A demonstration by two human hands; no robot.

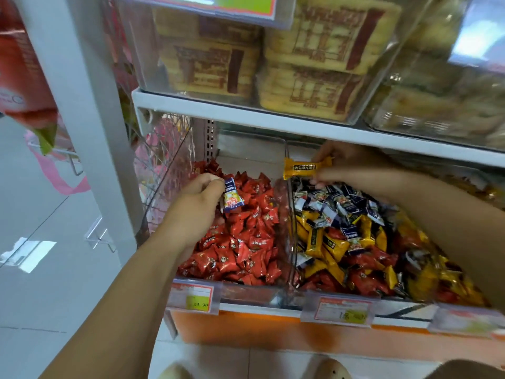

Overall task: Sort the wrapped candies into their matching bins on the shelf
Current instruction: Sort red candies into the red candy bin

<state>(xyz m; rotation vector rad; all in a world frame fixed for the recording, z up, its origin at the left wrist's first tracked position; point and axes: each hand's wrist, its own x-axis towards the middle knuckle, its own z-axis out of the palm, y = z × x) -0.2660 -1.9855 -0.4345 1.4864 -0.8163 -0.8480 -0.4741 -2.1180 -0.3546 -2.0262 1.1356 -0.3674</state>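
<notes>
Right now the blue-and-white candy (232,196) is hanging just above the red candies (246,242) in the left bin (251,151). The left grip (200,194) is pinching its upper end between thumb and fingertips. The yellow candy (306,167) is lying crosswise in the air over the back of the right bin (293,233), close to the clear wall between the two bins. The right grip (347,162) is clamping one of its twisted ends, with the rest sticking out toward the left.

The step in hand is looking like pulling strays out and carrying each to its own kind. The blue-and-white one is plainly not matching the all-red heap under it. The mixed heap (355,222) on the right is holding blue-and-white, yellow and red wrappers together, so which kind that bin is meant for is not showing.

Doing this well is meaning keeping each pinch on the wrapper's end and lifting clear of the clear wall before crossing. It is also meaning releasing low over a patch of like wrappers, so nothing is bouncing back into the red. The arms are risking crossing, so moving one candy at a time is seeming wiser.

Price tags (192,295) are hanging along the shelf (273,120) front, and boxed biscuits (314,58) are sitting above.
</notes>
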